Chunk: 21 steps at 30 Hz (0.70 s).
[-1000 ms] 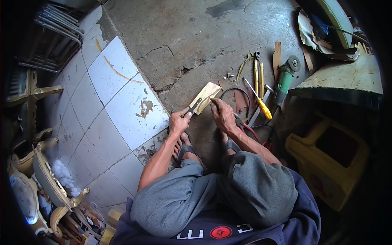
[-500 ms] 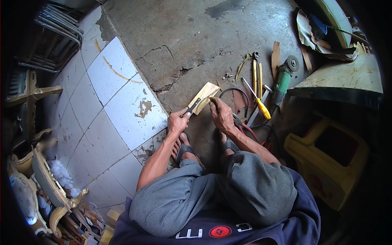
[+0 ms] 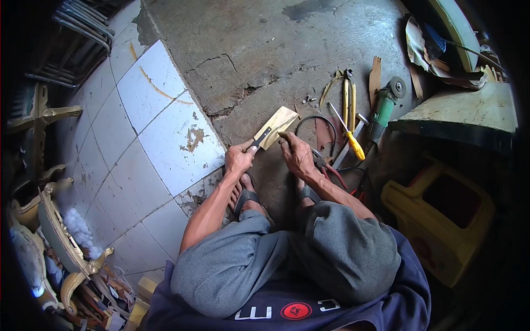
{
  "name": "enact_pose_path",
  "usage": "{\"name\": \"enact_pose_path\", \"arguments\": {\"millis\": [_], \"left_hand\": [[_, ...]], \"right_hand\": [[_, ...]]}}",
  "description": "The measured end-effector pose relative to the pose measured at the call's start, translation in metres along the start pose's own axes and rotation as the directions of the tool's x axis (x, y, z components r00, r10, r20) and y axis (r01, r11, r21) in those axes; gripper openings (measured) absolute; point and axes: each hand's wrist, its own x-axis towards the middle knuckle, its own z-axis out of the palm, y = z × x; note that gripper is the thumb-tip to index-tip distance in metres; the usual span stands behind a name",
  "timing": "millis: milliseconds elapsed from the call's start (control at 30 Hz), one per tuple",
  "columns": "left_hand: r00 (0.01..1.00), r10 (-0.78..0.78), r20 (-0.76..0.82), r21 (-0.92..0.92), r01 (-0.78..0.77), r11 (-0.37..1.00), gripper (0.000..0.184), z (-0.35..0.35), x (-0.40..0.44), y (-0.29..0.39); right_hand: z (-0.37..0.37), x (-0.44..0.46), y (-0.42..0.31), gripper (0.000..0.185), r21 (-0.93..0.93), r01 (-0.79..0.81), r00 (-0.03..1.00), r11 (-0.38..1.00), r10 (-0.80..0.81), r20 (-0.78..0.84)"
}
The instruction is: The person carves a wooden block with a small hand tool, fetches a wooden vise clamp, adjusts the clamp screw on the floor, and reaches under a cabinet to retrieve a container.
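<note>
My left hand [image 3: 239, 158] is wrapped round a black handle [image 3: 263, 135] with small bright rivets. That handle lies along a flat, pale yellowish wooden piece [image 3: 279, 121]; I cannot tell whether the two are joined. Close by on the right, my right hand [image 3: 298, 154] is closed, its thumb and fingers pinched beside the wood's edge. Something small and dark shows at the fingertips, too small to name. Both hands are low over the floor, in front of my sandalled feet.
To the right lie a yellow-handled screwdriver [image 3: 355, 144], long-handled pincers [image 3: 349, 99], a hammer [image 3: 353, 140], red-handled pliers [image 3: 334, 172] and a green angle grinder [image 3: 383, 107]. Several small screws [image 3: 310, 100] lie near the pincers. Carved furniture parts [image 3: 61, 237] crowd the left; a yellow plastic stool [image 3: 436, 220] is right.
My right fingertips have shifted slightly left, closer over the wood's edge. My left hand keeps its grip on the black handle. The view has moved a little.
</note>
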Motion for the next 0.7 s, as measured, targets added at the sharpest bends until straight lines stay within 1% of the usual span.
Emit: {"name": "enact_pose_path", "arguments": {"millis": [67,100,167,200,267,367,500,567,600,700], "left_hand": [[1.0,-0.006,0.002,0.004,0.006,1.0,0.038,0.002,0.0,0.001],[1.0,0.007,0.002,-0.015,-0.007,1.0,0.038,0.002,0.002,-0.001],[1.0,0.019,0.004,-0.029,-0.019,0.999,0.038,0.001,0.004,-0.005],[1.0,0.009,0.0,-0.019,-0.009,1.0,0.038,0.001,0.004,-0.003],[1.0,-0.004,-0.004,-0.01,0.004,1.0,0.039,0.003,0.001,0.001],[1.0,-0.023,-0.001,0.016,0.023,1.0,0.039,-0.001,0.001,0.001],[1.0,-0.011,0.003,0.003,0.011,1.0,0.039,0.001,0.003,0.001],[1.0,-0.024,0.007,0.015,0.024,1.0,0.039,0.0,-0.001,-0.002],[1.0,-0.024,0.004,0.004,0.024,1.0,0.038,0.0,-0.001,-0.003],[1.0,-0.011,-0.002,0.002,0.011,1.0,0.038,0.003,0.003,-0.001]], "right_hand": [[0.003,-0.001,0.001,0.027,-0.007,0.013,0.994,1.0,-0.013,-0.107],[0.001,-0.001,-0.002,0.027,-0.006,0.015,0.995,1.0,-0.015,-0.102],[-0.003,-0.002,-0.007,0.027,-0.005,-0.018,0.999,1.0,0.018,0.036],[-0.002,-0.002,-0.005,0.027,-0.007,-0.019,0.999,1.0,0.019,0.034],[0.003,-0.003,-0.002,0.027,-0.017,0.018,0.998,1.0,-0.019,-0.063],[0.006,-0.005,-0.003,0.027,0.019,0.025,0.999,0.999,-0.024,-0.04],[0.006,-0.002,-0.007,0.027,-0.015,0.001,1.0,1.0,-0.002,-0.028],[0.007,-0.004,-0.005,0.027,-0.005,0.083,0.996,0.997,-0.083,-0.014],[0.007,-0.004,-0.006,0.028,-0.024,0.066,0.997,0.998,-0.065,0.048],[0.009,-0.004,-0.006,0.028,-0.036,0.03,0.999,0.999,-0.03,-0.014]]}}
